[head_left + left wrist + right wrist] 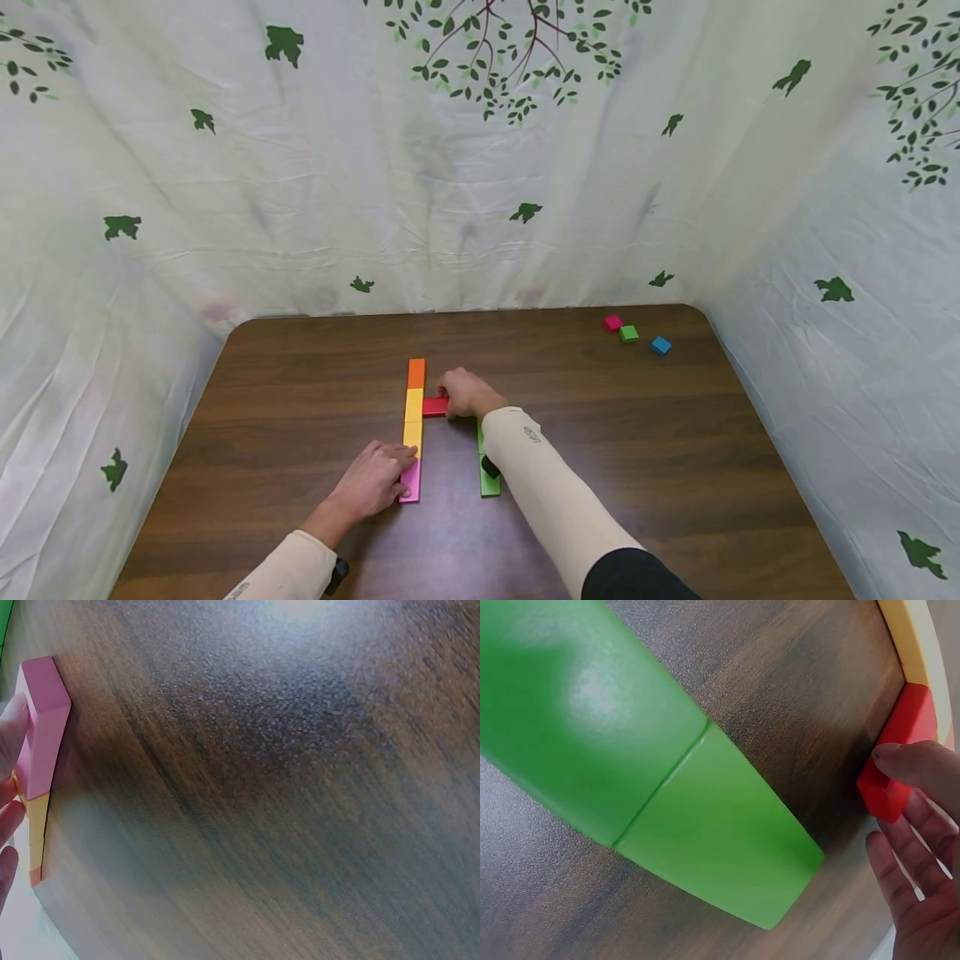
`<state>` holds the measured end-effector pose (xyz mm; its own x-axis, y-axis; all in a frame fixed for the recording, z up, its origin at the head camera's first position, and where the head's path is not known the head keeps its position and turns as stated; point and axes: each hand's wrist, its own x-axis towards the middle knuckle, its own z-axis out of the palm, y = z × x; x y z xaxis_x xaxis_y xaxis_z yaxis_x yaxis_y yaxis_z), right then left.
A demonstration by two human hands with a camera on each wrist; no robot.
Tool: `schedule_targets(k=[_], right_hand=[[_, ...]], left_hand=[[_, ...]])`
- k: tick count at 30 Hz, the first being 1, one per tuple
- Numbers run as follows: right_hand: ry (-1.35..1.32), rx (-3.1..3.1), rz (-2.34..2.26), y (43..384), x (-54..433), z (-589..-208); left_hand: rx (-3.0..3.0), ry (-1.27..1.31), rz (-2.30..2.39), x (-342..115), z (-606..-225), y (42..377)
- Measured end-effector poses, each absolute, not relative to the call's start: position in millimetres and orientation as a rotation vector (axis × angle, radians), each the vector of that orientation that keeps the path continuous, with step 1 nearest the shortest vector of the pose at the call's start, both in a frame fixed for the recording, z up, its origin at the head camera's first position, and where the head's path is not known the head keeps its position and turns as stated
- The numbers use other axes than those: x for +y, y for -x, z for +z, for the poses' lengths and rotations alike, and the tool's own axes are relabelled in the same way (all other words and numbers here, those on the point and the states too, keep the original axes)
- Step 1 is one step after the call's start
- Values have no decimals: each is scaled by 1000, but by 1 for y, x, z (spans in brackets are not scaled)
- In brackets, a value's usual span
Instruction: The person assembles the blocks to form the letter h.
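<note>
By the left hand [375, 478], fingers loosely extended, a pink block [410, 483] pointing away is touched. Against yellow blocks [414, 406] beyond it, a red block [433, 407], long axis crosswise, is pinched by the right hand [471, 394]; green blocks [490, 486] are partly hidden in the head view by the sleeve [558, 496].

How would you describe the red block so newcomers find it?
On the brown table, find the column of orange, yellow and pink blocks. The red block, pinched by the right hand, meets its right side. Unlike the column and nearby green blocks, it lies crosswise.
</note>
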<state>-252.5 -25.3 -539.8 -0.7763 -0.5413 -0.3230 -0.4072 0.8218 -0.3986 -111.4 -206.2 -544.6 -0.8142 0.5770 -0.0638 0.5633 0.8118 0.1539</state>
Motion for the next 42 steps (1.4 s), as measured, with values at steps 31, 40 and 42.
schedule_targets(k=[31,40,42], right_hand=[[432,2633,-567,314,181,-514],[272,2679,-613,323,260,-515],[210,2686,-627,324,271,-517]], left_hand=[[2874,-882,191,-203,-545,111],[2873,-906,186,-206,-544,111],[2872,-917,190,-206,-544,111]])
